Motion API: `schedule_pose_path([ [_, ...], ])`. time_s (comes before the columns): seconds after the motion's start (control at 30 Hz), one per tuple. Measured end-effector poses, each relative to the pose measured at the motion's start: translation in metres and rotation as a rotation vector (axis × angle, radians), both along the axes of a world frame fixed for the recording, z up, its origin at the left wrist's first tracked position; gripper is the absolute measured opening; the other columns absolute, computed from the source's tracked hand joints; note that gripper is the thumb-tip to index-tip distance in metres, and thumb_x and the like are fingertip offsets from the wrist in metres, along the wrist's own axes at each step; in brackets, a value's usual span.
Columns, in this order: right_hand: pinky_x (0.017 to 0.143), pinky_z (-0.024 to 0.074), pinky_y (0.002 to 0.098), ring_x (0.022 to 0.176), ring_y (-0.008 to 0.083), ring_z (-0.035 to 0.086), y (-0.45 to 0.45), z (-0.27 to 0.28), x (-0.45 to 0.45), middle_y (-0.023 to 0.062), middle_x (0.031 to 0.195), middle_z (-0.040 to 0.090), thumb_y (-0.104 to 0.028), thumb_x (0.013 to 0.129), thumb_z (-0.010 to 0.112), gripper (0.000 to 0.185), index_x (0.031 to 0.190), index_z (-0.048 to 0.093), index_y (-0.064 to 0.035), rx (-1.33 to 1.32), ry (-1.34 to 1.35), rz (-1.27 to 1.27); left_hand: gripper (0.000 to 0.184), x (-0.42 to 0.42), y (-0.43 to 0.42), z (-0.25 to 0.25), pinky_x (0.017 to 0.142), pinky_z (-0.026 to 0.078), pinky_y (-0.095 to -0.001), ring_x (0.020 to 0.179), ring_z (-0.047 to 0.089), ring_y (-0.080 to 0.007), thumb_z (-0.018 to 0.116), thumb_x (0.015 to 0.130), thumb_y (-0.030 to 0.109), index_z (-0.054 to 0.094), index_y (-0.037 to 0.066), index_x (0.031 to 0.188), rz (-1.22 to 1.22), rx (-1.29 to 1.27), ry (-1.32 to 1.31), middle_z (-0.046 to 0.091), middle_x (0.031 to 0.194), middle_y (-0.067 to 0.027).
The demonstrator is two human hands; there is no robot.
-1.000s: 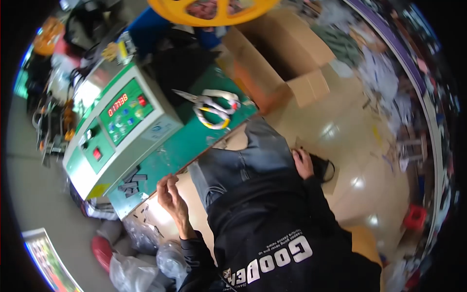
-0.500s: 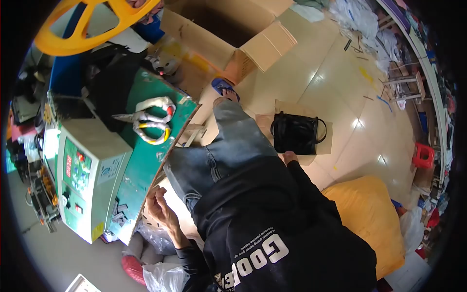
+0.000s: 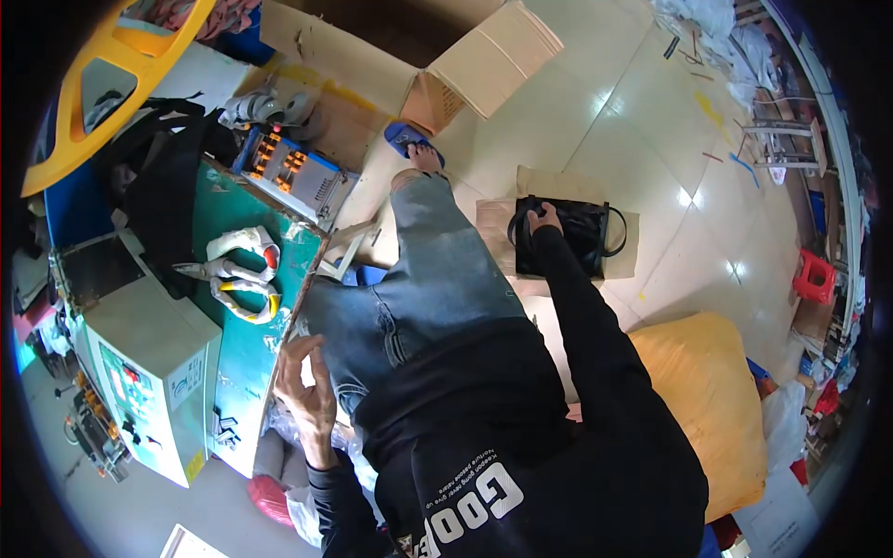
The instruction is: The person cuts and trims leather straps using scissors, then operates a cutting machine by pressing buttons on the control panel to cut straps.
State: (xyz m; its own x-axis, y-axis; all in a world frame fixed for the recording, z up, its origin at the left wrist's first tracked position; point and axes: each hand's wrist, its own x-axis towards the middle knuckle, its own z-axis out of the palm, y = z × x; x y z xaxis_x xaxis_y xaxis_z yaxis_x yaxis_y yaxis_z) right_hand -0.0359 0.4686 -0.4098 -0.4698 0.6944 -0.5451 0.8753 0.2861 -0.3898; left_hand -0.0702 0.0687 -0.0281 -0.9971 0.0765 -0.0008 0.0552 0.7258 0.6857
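My right hand [image 3: 544,219] is on the black bag-like bundle [image 3: 579,244] with looped straps, its fingers curled at the upper left part. The bundle lies on flattened brown cardboard [image 3: 621,260] on the floor. By the edge of the green table [image 3: 244,358], my left hand [image 3: 305,383] is half curled, thumb and fingers apart, with nothing seen in it. On that table lie scissors [image 3: 240,270] with wrapped handles, several small dark pieces [image 3: 224,430] and a boxy machine [image 3: 153,349] with a control panel.
A large open carton [image 3: 493,60] stands ahead. A yellow reel [image 3: 121,79] hangs at upper left, near black webbing [image 3: 158,186]. To the right are a stuffed yellow sack [image 3: 702,409] and a red stool [image 3: 815,277]. An orange-and-blue device [image 3: 293,172] sits beyond the table.
My right hand has reached forward from beside the bundle onto it. My left hand stays by the table edge, its fingers more spread. The view has shifted, bringing the orange-and-blue device into sight.
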Motion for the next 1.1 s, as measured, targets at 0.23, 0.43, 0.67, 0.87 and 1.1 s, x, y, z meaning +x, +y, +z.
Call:
schedule_pose_path([
  [0.23,0.085,0.0474,0.0379,0.101,0.033,0.059,0.006,-0.034,-0.01,0.0156,0.115,0.06,-0.031,0.079,0.062,0.049,0.122,0.053,-0.0102,-0.007,0.099,-0.107,0.012,-0.002,0.007,0.0,0.073,0.046,-0.0324,0.077,0.058,-0.0231,0.058,0.08,0.003,0.063,0.003,0.091,-0.146,-0.059,-0.035,0.062,0.092,-0.0103],
  [0.43,0.073,0.0496,0.0395,0.089,0.0309,0.06,-0.018,-0.008,-0.039,0.0179,0.103,0.062,-0.034,0.08,0.061,0.042,0.116,0.059,-0.0118,0.073,-0.223,0.08,0.011,-0.003,0.011,0.005,0.077,0.045,-0.0335,0.083,0.057,-0.0226,0.057,0.084,0.007,0.062,0.002,0.092,-0.173,-0.062,-0.118,0.061,0.091,-0.01],
  [0.67,0.051,0.0373,0.0242,0.054,0.0136,0.046,-0.121,0.191,-0.062,0.003,0.061,0.053,-0.02,0.089,0.055,0.018,0.096,0.06,-0.0042,-0.329,0.812,0.194,0.033,-0.02,0.054,0.005,0.083,0.043,-0.0353,0.089,0.056,-0.024,0.055,0.087,0.023,0.057,-0.001,0.109,-0.213,0.188,-0.313,0.058,0.102,-0.0136],
  [0.87,0.046,0.0376,0.0307,0.047,0.0245,0.05,-0.141,0.356,-0.058,0.0059,0.065,0.059,-0.017,0.08,0.064,0.013,0.086,0.06,-0.0067,-0.205,0.856,0.648,0.047,-0.028,0.093,0.001,0.094,0.038,-0.0359,0.102,0.055,-0.026,0.053,0.09,0.032,0.052,-0.003,0.122,-0.254,0.739,-0.364,0.052,0.121,-0.0175],
  [1.1,0.046,0.0394,0.0321,0.049,0.0258,0.054,-0.174,0.381,-0.029,0.0046,0.069,0.061,-0.012,0.074,0.066,0.014,0.083,0.056,-0.0084,-0.103,1.005,0.759,0.04,-0.017,0.103,0.012,0.099,0.036,-0.0374,0.108,0.054,-0.0281,0.045,0.095,0.029,0.053,-0.002,0.119,-0.267,0.887,-0.375,0.058,0.114,-0.0193],
])
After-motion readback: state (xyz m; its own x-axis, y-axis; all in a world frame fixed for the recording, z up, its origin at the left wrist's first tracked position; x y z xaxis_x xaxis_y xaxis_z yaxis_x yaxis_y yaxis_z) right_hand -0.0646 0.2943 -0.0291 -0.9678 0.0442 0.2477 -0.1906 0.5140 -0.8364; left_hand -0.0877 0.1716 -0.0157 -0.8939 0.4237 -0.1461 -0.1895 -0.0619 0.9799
